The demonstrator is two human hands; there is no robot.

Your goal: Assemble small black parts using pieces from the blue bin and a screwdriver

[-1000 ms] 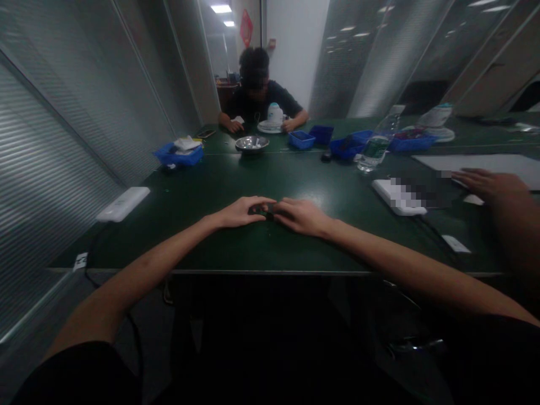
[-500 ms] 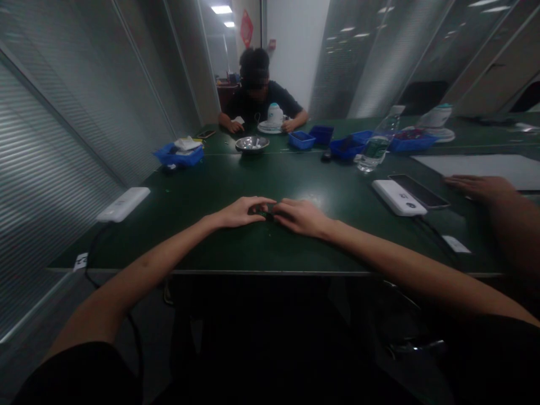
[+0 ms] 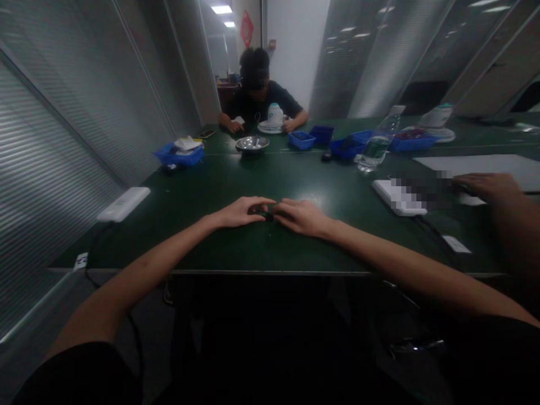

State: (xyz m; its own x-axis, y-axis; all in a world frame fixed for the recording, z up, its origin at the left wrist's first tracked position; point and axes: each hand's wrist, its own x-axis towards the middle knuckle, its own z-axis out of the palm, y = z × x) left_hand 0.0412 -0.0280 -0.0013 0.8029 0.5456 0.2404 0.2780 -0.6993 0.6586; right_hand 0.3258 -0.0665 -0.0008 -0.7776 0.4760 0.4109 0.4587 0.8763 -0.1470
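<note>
Near the front of the dark green table, my left hand and my right hand meet at a small black and green piece, too small and dark to name. The thumb and curled fingers of the left hand close round its left side. On its other side, the bent fingers of my right hand are pressed together at its edge. Both forearms rest over the table's near edge, and the fingers hide part of the piece.
White power banks with cables lie left and right. A co-worker's hand is at the right. Farther back are a metal bowl, a blue tray, several more blue trays, a water bottle and a person seated opposite.
My hands have hardly moved; the small piece looks slightly turned between the fingers. At the right, the co-worker's hand has shifted a little, and the area around the phone is now pixelated.
</note>
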